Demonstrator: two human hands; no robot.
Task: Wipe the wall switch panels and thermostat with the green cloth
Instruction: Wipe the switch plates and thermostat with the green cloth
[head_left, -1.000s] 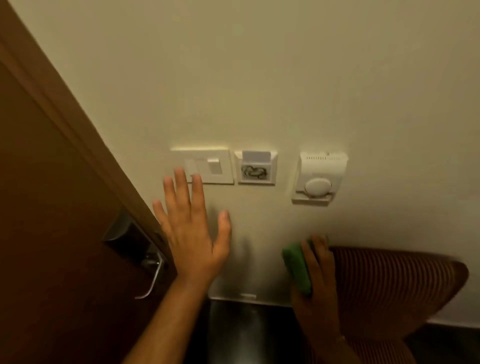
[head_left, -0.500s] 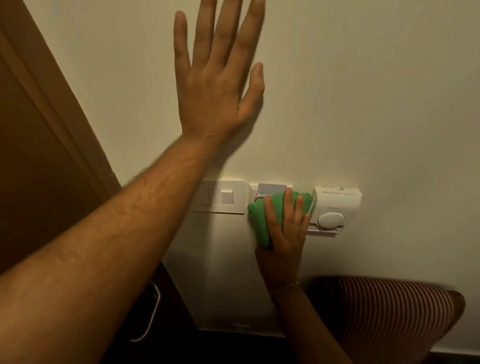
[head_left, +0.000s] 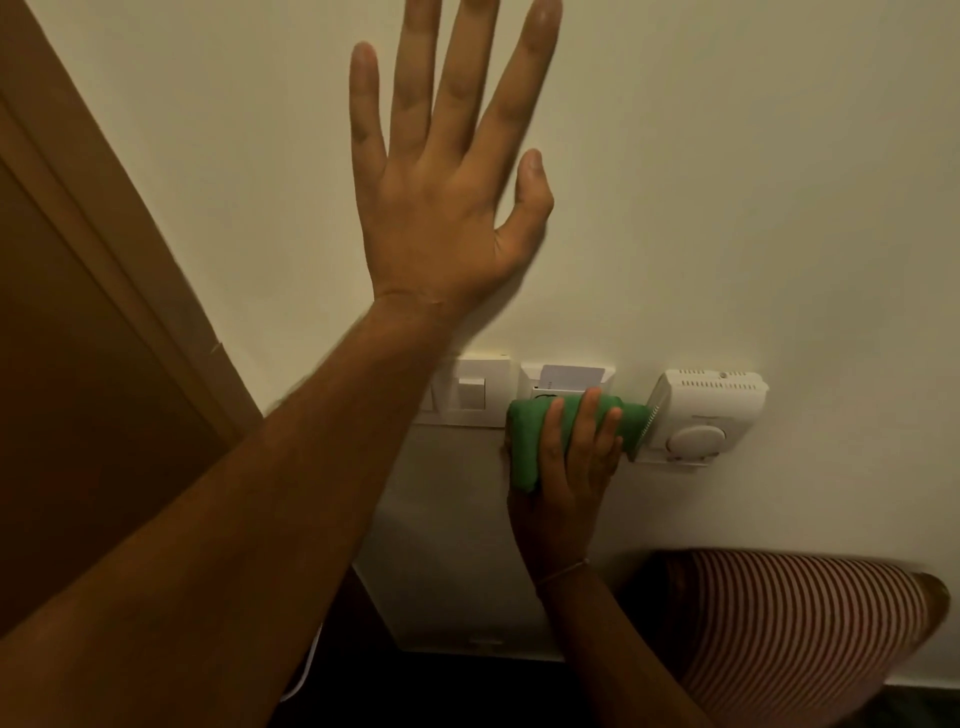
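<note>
My right hand (head_left: 571, 467) presses a folded green cloth (head_left: 530, 441) against the lower part of the white key-card panel (head_left: 566, 376), which has a card in its slot. The cloth's right end touches the left side of the white thermostat (head_left: 701, 415), a box with a round dial. Left of the cloth is the white light switch panel (head_left: 478, 395), partly hidden behind my left forearm. My left hand (head_left: 447, 197) lies flat on the cream wall above the panels, fingers spread, holding nothing.
A brown wooden door and its frame (head_left: 104, 312) fill the left side. A striped upholstered chair back (head_left: 810, 634) stands against the wall at the lower right, below the thermostat. A metal door handle (head_left: 306, 670) shows under my left forearm.
A second ago my right hand held the cloth low by the chair; it rose onto the key-card panel. My left hand moved from below the switch to the wall above. Since half a second ago, little change.
</note>
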